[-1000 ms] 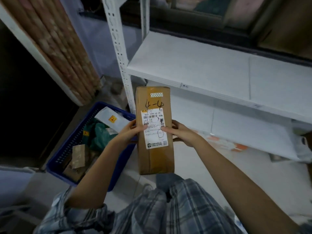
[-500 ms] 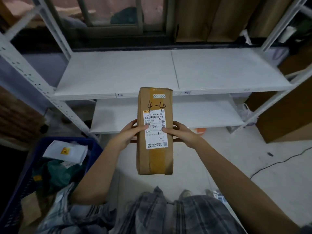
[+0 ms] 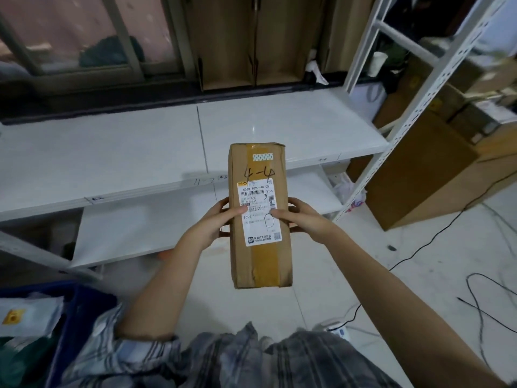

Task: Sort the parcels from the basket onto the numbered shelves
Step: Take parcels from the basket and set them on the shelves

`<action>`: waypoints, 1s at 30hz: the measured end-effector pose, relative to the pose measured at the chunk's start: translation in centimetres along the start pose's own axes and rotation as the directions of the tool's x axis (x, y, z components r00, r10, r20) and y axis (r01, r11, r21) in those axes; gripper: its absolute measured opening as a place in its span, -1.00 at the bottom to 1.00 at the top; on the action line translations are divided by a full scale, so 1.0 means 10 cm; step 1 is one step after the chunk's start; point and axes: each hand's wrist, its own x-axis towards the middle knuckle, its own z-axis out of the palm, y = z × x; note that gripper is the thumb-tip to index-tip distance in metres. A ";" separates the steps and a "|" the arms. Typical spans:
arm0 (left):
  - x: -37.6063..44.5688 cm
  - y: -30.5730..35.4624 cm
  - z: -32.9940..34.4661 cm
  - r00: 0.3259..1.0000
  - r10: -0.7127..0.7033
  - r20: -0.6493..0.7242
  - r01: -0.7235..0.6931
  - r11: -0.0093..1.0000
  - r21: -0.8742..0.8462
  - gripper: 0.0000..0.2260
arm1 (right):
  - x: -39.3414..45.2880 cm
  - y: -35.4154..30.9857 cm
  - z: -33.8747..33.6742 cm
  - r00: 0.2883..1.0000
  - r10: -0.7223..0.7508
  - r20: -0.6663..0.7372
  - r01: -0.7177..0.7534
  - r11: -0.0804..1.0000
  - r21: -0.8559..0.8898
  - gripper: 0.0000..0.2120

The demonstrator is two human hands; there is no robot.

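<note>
Facing up, a box [image 3: 258,217] marked "4-4" is gripped at 9 and 3 o'clock — left hand [image 3: 216,221], right hand [image 3: 300,219], fingers curled round it — before a shelf [image 3: 126,152].

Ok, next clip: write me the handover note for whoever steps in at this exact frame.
Left hand and right hand grip the long cardboard parcel by its sides, thumbs on the label.
The parcel is marked "4-4" by hand and is held in the air in front of the white shelves, not yet placed.
The blue basket at lower left holds more parcels.
Done: this parcel is out of the basket.
Left: find its shelf, set it down, then sort the rest.
</note>
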 end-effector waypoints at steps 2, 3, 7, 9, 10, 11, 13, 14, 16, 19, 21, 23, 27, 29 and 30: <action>0.11 0.11 0.09 1.000 0.011 0.008 -0.011 1.000 0.015 -0.34 | 0.05 -0.03 -0.16 1.000 -0.009 -0.006 0.009 1.000 0.013 -0.33; 0.17 0.17 0.13 1.000 0.014 0.011 -0.015 1.000 0.028 -0.34 | 0.09 -0.06 -0.23 1.000 -0.016 -0.008 0.016 1.000 0.014 -0.33; 0.44 0.48 0.24 1.000 0.018 0.022 -0.020 0.997 0.080 -0.40 | 0.24 -0.18 -0.49 0.998 -0.050 -0.030 0.051 0.998 0.024 -0.31; 0.60 0.69 0.30 0.998 0.046 0.032 -0.049 0.992 0.115 -0.43 | 0.34 -0.26 -0.65 0.996 -0.074 -0.044 0.075 0.996 0.038 -0.31; 0.69 0.80 0.33 0.997 0.064 0.038 -0.068 0.989 0.131 -0.44 | 0.39 -0.31 -0.74 0.995 -0.086 -0.054 0.088 0.995 0.048 -0.31; 0.79 0.90 0.37 0.996 0.081 0.047 -0.087 0.986 0.145 -0.44 | 0.45 -0.37 -0.84 0.993 -0.097 -0.065 0.101 0.993 0.056 -0.30; 1.00 1.07 0.44 0.991 0.106 0.077 -0.117 0.979 0.166 -0.44 | 0.58 -0.46 -1.04 0.990 -0.113 -0.088 0.119 0.991 0.065 -0.31; 1.12 1.14 0.48 0.989 0.113 0.094 -0.128 0.977 0.171 -0.45 | 0.65 -0.51 -1.15 0.988 -0.116 -0.100 0.123 0.990 0.063 -0.32; 1.36 1.29 0.57 0.986 0.115 0.119 -0.135 0.975 0.175 -0.46 | 0.78 -0.61 -1.35 0.987 -0.110 -0.119 0.117 0.992 0.054 -0.34; 1.74 1.49 0.69 0.982 0.098 0.159 -0.126 0.977 0.172 -0.47 | 0.99 -0.73 -1.65 0.987 -0.082 -0.135 0.087 0.996 0.035 -0.33; 1.97 1.62 0.77 0.978 0.091 0.187 -0.123 0.978 0.167 -0.45 | 1.12 -0.81 -1.85 0.988 -0.061 -0.144 0.065 0.998 0.022 -0.31; 2.21 1.73 0.83 0.973 0.087 0.216 -0.125 0.977 0.172 -0.44 | 1.25 -0.89 -2.03 0.987 -0.051 -0.154 0.053 0.998 0.014 -0.31; 2.57 1.95 0.87 0.966 0.110 0.234 -0.152 0.973 0.173 -0.45 | 1.54 -1.02 -2.27 0.983 -0.059 -0.172 0.057 0.998 -0.016 -0.31; 2.67 2.03 0.85 0.968 0.127 0.217 -0.163 0.974 0.156 -0.46 | 1.69 -1.08 -2.34 0.983 -0.072 -0.170 0.068 0.997 -0.029 -0.29; 2.72 2.05 0.83 0.970 0.130 0.204 -0.162 0.976 0.145 -0.45 | 1.77 -1.12 -2.38 0.984 -0.077 -0.160 0.072 0.997 -0.035 -0.30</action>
